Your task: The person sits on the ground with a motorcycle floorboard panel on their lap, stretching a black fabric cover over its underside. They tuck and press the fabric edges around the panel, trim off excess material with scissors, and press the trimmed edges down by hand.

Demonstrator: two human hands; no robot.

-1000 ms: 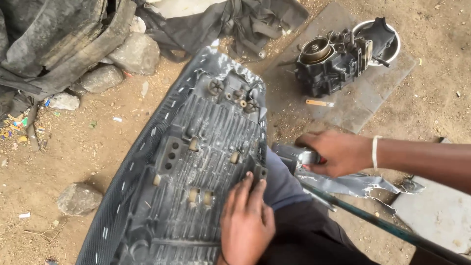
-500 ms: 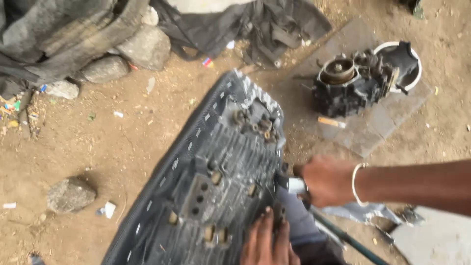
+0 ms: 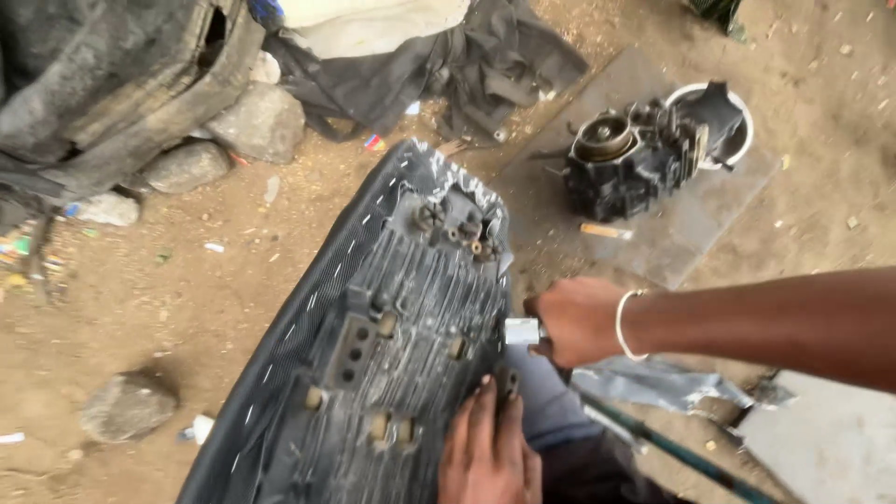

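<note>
An upturned motorcycle seat [image 3: 373, 336] lies on the dirt with its ribbed black plastic underside up and a stapled cover folded around its rim. My left hand [image 3: 490, 453] rests flat on the near end of the seat base, fingers spread. My right hand [image 3: 574, 322], a white bangle on the wrist, is closed around a small silvery tool [image 3: 521, 330] whose tip meets the seat's right edge.
A greasy engine block [image 3: 635, 154] sits on a flat sheet beside a white bowl [image 3: 737, 112]. Stones [image 3: 126, 406] lie at the left, dark cloth and an old seat at the top, and a thin green rod [image 3: 681, 453] at lower right.
The view has shifted, so the seat sits further right and lower. My right hand with the tool has moved in from the ground to the seat's right edge; my left hand stays on the base.
</note>
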